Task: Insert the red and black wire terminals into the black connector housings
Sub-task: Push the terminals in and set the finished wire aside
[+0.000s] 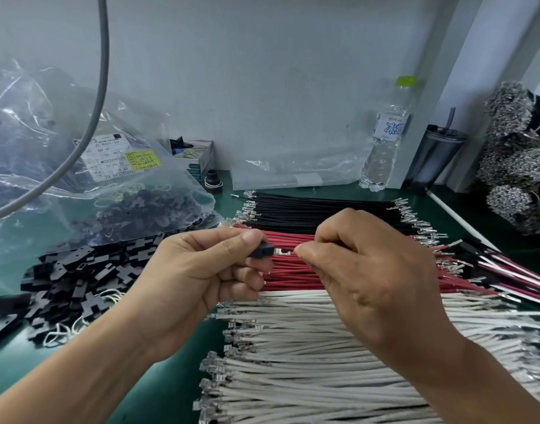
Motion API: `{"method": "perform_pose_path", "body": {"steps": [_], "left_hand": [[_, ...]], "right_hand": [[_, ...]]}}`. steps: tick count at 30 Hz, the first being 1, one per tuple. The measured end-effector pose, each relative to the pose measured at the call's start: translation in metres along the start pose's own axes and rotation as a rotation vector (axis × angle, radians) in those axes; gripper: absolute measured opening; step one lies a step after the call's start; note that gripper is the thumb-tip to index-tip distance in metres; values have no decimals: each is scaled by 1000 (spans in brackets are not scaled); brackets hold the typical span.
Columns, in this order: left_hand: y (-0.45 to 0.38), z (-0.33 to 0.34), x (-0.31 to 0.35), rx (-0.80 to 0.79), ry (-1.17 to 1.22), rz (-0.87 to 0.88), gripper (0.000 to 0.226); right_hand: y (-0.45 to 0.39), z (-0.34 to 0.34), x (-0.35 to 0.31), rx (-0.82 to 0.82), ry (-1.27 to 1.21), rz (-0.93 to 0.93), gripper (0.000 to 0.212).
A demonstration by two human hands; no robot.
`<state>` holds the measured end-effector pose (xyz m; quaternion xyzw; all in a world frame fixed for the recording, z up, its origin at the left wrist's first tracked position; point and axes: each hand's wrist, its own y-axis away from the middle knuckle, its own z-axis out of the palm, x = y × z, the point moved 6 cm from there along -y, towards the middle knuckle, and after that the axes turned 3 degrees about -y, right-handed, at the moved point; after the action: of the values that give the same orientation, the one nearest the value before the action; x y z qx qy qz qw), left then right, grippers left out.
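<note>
While left hand point(201, 270) pinches connector housing point(261, 250), right hand point(363, 270) pinches terminal point(282, 252).

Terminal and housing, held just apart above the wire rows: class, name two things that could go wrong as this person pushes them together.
1. The metal terminal, pinched by the right hand, may meet the connector housing in the left hand off-line and bend.
2. The hands work directly over the red wires; a dropped part could vanish among them.
</note>
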<state>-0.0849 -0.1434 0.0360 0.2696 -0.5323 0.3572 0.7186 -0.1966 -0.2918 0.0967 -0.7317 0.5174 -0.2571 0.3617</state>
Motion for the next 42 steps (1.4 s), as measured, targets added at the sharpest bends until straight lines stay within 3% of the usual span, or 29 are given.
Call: {"method": "perform_pose_path", "body": {"steps": [5,8,13,18,22,26,36,42], "left_hand": [[-1,1,3,-29,104,-33,35],[0,4,4,-67,129,-38,43],[1,5,2,-39,82,-61,28],[5,7,2,-10,-13,-24,32],[9,11,14,58,-333,196,30],[13,10,25,75,-596,375,21],[9,7,18,-5,-411,299,20],[5,0,19,85,-520,362,16]], "right_hand": [[2,0,2,55,-125,48,8],[2,-3,-2,110,-53,36,9],[1,-3,-8,99,6,-54,11],[3,6,0,41,-169,84,10],[6,15,10,-40,-324,260,9],[8,13,15,-76,-359,300,10],[4,13,7,-98,-325,286,13],[-2,0,3,-20,-4,139,8]]}}
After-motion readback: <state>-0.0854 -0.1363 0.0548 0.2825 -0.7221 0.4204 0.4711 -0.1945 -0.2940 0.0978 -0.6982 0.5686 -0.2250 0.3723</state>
